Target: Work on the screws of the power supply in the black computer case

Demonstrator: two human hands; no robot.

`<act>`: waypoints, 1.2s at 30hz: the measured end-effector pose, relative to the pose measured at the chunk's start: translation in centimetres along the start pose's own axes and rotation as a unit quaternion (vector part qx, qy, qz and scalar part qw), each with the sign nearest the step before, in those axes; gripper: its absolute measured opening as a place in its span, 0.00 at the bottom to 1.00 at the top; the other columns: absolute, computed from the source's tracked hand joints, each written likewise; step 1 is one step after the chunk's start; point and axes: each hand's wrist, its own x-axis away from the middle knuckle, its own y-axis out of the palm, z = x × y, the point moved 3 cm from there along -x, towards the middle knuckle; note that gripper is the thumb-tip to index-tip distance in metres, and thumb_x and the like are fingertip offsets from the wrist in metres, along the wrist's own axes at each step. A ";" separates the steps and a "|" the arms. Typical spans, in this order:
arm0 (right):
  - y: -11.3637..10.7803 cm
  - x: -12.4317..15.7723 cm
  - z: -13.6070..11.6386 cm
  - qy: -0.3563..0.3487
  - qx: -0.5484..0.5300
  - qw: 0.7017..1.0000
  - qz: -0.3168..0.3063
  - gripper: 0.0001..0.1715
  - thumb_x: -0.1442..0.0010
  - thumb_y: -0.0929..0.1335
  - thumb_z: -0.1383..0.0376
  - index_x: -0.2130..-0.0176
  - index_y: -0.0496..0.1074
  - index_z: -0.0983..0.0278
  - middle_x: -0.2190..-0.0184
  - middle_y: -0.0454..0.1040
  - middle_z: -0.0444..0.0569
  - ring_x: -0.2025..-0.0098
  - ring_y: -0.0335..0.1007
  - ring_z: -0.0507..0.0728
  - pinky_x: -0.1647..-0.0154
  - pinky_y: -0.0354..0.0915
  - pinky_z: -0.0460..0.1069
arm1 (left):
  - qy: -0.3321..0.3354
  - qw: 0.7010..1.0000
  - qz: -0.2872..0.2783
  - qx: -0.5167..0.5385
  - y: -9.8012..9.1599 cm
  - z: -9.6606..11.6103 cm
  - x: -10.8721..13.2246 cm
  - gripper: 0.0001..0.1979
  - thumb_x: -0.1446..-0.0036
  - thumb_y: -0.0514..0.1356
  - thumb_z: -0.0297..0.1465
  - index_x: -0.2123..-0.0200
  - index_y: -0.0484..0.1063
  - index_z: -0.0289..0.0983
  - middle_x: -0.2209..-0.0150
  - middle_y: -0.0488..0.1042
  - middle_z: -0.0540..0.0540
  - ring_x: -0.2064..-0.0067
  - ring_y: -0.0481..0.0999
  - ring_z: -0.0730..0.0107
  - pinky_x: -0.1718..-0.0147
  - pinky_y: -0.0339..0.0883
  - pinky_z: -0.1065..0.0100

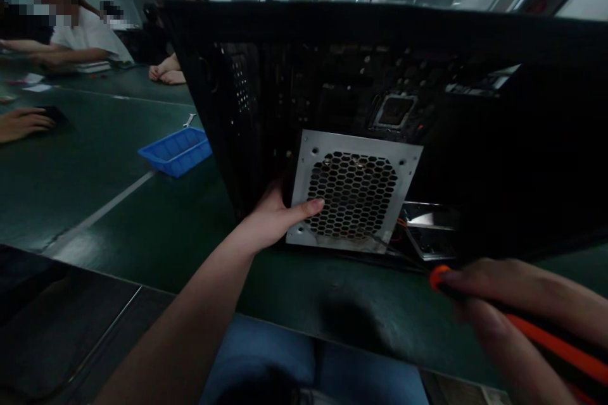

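A black computer case (304,16) stands open on the green table, its dark inside facing me. At its lower opening a power supply (351,193) sits slightly tilted, honeycomb grille and screw holes towards me. My left hand (278,215) grips its left edge, thumb on the grille and fingers hidden behind. In my right hand (508,304) is a screwdriver (560,345) with an orange and black handle, its shaft pointing left towards the lower part of the power supply. Whether its tip touches the grille, I cannot tell. Deeper in the case shows a motherboard with a processor socket (396,112).
Left of the case lie a blue plastic tray (178,150) and a small wrench (189,120). Another person's hand (23,123) rests by a dark object at far left. More people sit across the table (118,215). A metal bracket (432,231) and orange wires are right of the power supply.
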 end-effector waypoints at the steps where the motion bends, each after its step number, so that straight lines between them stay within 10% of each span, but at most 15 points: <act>1: 0.0 -0.4 -0.1 0.006 -0.013 1.000 0.012 0.08 0.34 0.59 0.62 0.60 0.66 0.59 0.64 0.67 0.41 0.64 0.65 0.49 0.66 0.62 0.44 | 0.002 1.000 0.000 0.002 0.0 0.0 0.0 0.31 0.50 0.62 0.42 0.45 0.60 0.36 0.45 0.66 0.40 0.45 0.65 0.55 0.44 0.57 0.53; 12: 2.6 -3.9 -1.4 -0.049 -0.101 0.993 -0.023 0.05 0.37 0.63 0.67 0.60 0.68 0.62 0.65 0.68 0.40 0.64 0.66 0.46 0.64 0.62 0.39 | 0.022 1.000 0.000 -0.009 0.0 -0.1 0.0 0.28 0.50 0.61 0.43 0.47 0.62 0.37 0.45 0.66 0.40 0.44 0.64 0.57 0.44 0.56 0.56; 22: 4.7 -2.2 -1.4 -0.224 0.043 0.969 -0.092 0.12 0.36 0.57 0.74 0.54 0.64 0.70 0.60 0.63 0.53 0.61 0.62 0.55 0.65 0.63 0.48 | 0.016 1.000 -0.009 0.013 0.1 -0.2 0.1 0.28 0.49 0.61 0.41 0.47 0.62 0.36 0.44 0.65 0.40 0.44 0.65 0.60 0.44 0.57 0.58; 36: 4.9 -1.7 -0.9 -0.212 0.043 0.974 -0.065 0.12 0.35 0.59 0.72 0.53 0.64 0.69 0.59 0.63 0.53 0.61 0.61 0.55 0.66 0.60 0.48 | 0.016 1.000 -0.004 -0.016 0.1 0.0 0.2 0.27 0.49 0.60 0.42 0.48 0.63 0.37 0.46 0.68 0.42 0.45 0.66 0.58 0.45 0.58 0.57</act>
